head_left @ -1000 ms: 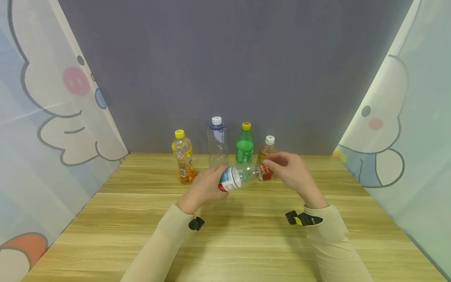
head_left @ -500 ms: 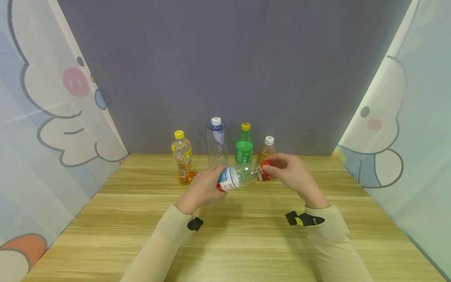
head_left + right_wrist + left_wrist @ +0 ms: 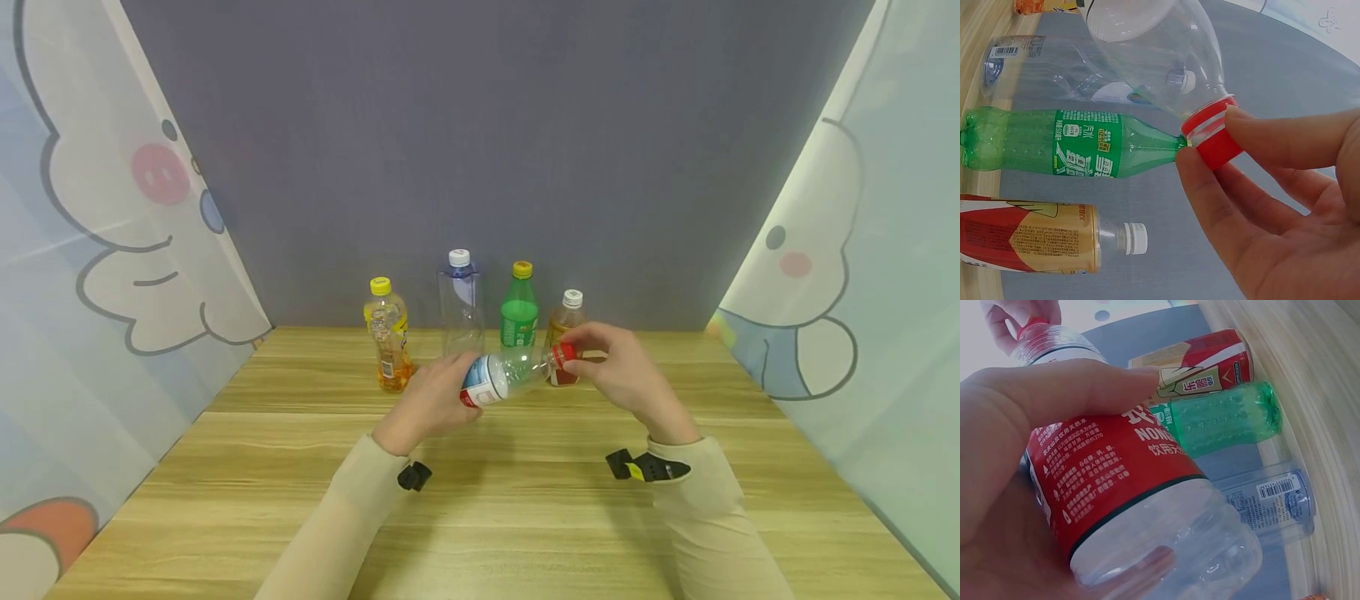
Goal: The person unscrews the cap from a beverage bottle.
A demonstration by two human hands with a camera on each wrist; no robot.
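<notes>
A clear plastic water bottle with a red-and-white label is held tilted above the table, its neck toward the right. My left hand grips it around the labelled body; in the left wrist view the thumb lies across the red label. At the neck, my right hand pinches the red cap between thumb and fingers, plainly seen in the right wrist view. The cap sits on the bottle's mouth. The lower end of the bottle is hidden by the left hand in the head view.
Behind the hands stand a yellow-capped bottle with orange contents, a tall clear bottle, a green bottle and a white-capped bottle on the wooden table. A dark grey panel rises behind them.
My right fingers have shifted around the red cap, and more of it shows now. The bottle and left hand have stayed almost in place.
</notes>
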